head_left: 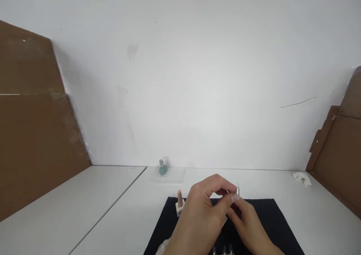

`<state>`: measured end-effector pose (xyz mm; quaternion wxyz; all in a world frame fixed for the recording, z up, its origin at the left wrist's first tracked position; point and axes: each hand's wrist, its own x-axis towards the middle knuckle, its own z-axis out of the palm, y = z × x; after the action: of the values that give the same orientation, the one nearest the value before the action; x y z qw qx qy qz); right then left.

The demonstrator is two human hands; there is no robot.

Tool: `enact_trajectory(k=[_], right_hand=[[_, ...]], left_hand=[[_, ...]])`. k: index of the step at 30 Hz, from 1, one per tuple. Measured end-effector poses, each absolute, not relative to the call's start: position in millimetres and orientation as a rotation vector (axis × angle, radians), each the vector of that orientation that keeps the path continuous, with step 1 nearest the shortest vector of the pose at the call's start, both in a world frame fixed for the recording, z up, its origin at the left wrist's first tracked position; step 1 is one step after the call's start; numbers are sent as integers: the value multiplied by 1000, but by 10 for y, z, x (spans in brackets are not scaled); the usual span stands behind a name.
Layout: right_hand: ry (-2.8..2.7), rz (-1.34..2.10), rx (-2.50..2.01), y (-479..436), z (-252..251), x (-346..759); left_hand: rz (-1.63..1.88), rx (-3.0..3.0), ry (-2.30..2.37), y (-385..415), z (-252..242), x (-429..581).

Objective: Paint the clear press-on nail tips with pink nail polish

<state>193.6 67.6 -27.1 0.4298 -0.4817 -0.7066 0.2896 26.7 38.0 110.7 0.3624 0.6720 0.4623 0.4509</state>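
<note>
My left hand [207,206] is closed, with thumb and index fingertips pinching a small silvery, clear-looking piece [237,191]; its kind is too small to tell. Close against it, my right hand [248,223] is closed too, fingertips pressed together just below that piece. What the right fingers hold, if anything, is hidden. Both hands are above a black cloth [270,213]. A nail polish bottle [179,204] with a pinkish-beige cap stands beside my left hand, partly covered by it. Between the hands a bit of something white [225,221] shows.
A teal nail polish bottle [163,168] with a grey cap is on a clear plastic tray [177,175] by the white wall. Several dark-tipped upright things [224,250] show at the bottom edge. A crumpled tissue [302,178] lies right. Cardboard panels [36,135] flank the table.
</note>
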Motion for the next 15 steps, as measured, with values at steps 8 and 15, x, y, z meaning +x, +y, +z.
enact_trajectory(k=[8,15], right_hand=[[-1455,577,-1203,682,162,2146],[-1081,491,-1057,130,825,2282]], left_hand=[[1232,1717,1229,352,1144,268],[1066,1671,1181,374,1097,372]])
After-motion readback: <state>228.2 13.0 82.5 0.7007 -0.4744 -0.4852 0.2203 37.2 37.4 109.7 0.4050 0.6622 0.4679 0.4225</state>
